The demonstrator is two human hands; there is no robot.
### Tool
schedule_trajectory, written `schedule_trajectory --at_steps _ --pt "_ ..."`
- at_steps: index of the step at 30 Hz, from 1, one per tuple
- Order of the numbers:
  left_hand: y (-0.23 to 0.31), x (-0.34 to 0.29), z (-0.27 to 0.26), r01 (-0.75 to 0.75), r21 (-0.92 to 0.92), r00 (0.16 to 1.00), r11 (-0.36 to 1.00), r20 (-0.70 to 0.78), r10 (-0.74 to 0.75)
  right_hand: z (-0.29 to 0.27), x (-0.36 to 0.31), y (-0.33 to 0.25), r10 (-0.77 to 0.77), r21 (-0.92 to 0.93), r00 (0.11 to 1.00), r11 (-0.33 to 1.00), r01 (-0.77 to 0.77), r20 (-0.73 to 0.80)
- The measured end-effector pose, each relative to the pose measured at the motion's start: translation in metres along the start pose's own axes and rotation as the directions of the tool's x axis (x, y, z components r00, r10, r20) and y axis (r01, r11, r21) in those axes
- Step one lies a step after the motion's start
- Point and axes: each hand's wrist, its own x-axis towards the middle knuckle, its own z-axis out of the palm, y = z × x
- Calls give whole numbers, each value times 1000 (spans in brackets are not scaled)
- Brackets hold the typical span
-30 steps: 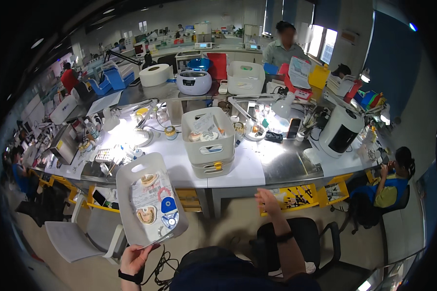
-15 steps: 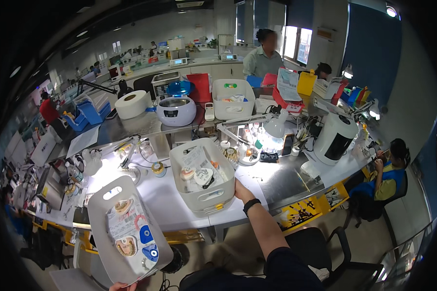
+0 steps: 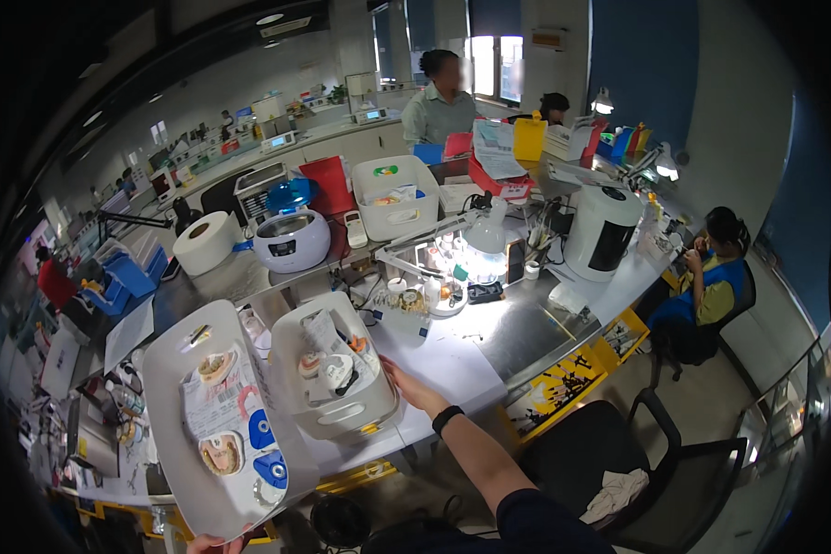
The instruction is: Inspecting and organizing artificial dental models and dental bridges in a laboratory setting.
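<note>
My left hand (image 3: 217, 545) grips the near end of a pale grey plastic bin (image 3: 177, 480) with an oval handle hole; only its fingers show at the lower edge. In that bin lie two dental models (image 3: 220, 453), a printed sheet (image 3: 214, 406), a pink arch-shaped piece (image 3: 248, 401) and blue-and-white pieces (image 3: 270, 467). Beside it on the bench, a second pale grey bin (image 3: 342, 420) holds a white dental model (image 3: 339, 373), papers and an orange item. My right hand (image 3: 415, 388) lies against that bin's right side, fingers stretched along the wall.
Along the raised shelf stand a paper roll (image 3: 203, 244), a white ultrasonic cleaner (image 3: 292, 242) and another bin (image 3: 395, 217). A lit lamp (image 3: 487, 233) and a white appliance (image 3: 603, 233) are right. Below the bench are an open yellow drawer (image 3: 563, 392) and a chair (image 3: 582, 452). A co-worker (image 3: 716, 286) sits right.
The second bin has moved left across the bench with my right hand against it, covering where a small jar stood. It now sits close beside the left bin. The view has turned.
</note>
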Motion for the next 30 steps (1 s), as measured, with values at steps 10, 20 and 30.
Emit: schedule_trajectory --at_steps 10,20,30 --pt "50 50 59 297 -145 818 944 549 -173 0 -142 -36 -83 -93 759 995 30 -646" --pt "-12 -8 211 618 314 57 721 897 -439 134 -459 -144 -251 -311 691 950 39 -678" --pt "-122 -237 291 7 648 -308 762 726 -615 283 -711 -95 -329 -271 -62 858 -436 -942"
